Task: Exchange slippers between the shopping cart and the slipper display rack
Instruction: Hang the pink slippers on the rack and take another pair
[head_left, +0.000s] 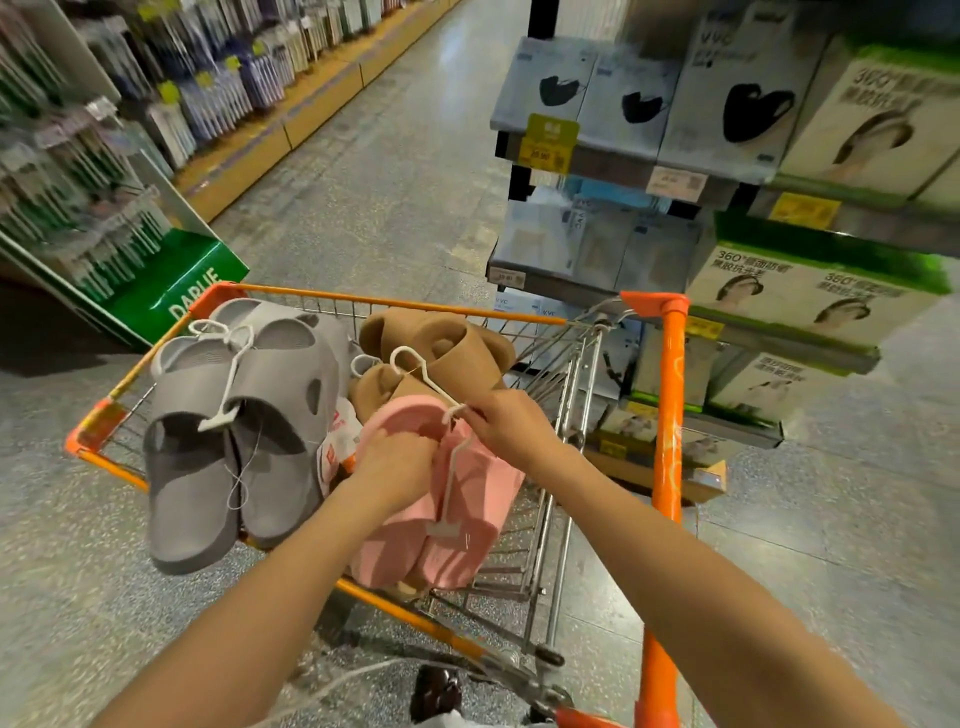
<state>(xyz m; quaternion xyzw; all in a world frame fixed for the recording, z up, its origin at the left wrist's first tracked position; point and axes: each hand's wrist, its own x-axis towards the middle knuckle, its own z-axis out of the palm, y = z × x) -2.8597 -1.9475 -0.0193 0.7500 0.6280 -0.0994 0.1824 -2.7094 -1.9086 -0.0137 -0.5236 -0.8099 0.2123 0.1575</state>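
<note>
1. An orange-framed wire shopping cart (670, 415) stands in a shop aisle, and both bare arms reach into its basket.
2. A pair of pink slippers (467, 525) lies at the near right of the basket, toes toward the person, joined by a white plastic hanger (451, 499).
3. The left hand (395, 462) rests on the far end of the pink slippers, fingers curled down around the edge of the sole.
4. The right hand (511, 418) pinches, fingertips together, the lower end of a second white hanger (415, 371), whose hook rises over the tan slippers (447, 343) at the far side of the basket.
5. A pair of grey slippers (244, 431) on its own white hanger lies at the left, the heels hanging over the near rim.
6. A white and orange package (337, 447) sits between the grey and pink pairs.
7. Shelves of boxed face masks (727, 104) stand just right of the cart; a green display stand (171, 291) is at the left.
</note>
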